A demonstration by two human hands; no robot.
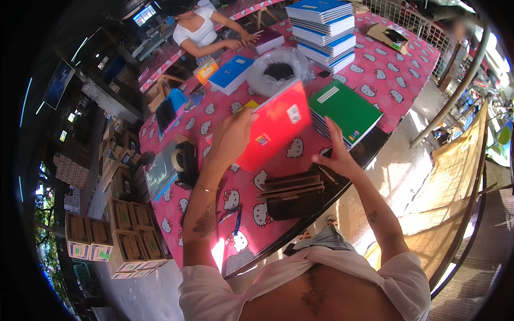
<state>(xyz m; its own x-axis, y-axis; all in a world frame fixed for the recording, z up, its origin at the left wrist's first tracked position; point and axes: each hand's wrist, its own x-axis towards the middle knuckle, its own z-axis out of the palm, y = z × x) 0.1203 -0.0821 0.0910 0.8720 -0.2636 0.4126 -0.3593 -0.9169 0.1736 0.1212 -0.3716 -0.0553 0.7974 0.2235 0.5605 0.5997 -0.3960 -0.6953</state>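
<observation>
My left hand [234, 134] grips the left edge of a red notebook [281, 125], which is held tilted above the table and slightly blurred. Just right of it, my right hand [341, 158] is open, with its thumb and fingers apart, by the near-left side of a stack of notebooks with a green notebook [349, 109] on top. Whether its fingertips touch that stack I cannot tell. Below the red notebook, a dark brown wallet-like organizer [294, 200] with several upright dividers sits at the table's near edge. Part of a yellow item [249, 105] shows behind the red notebook.
A pink patterned cloth [396, 67] covers the table. Beyond lie a clear plastic bag roll [278, 69], a blue notebook [231, 74] and a tall notebook stack [323, 37]. A tape dispenser [184, 163] and a pen [237, 220] are at left. Another person [201, 32] works across the table.
</observation>
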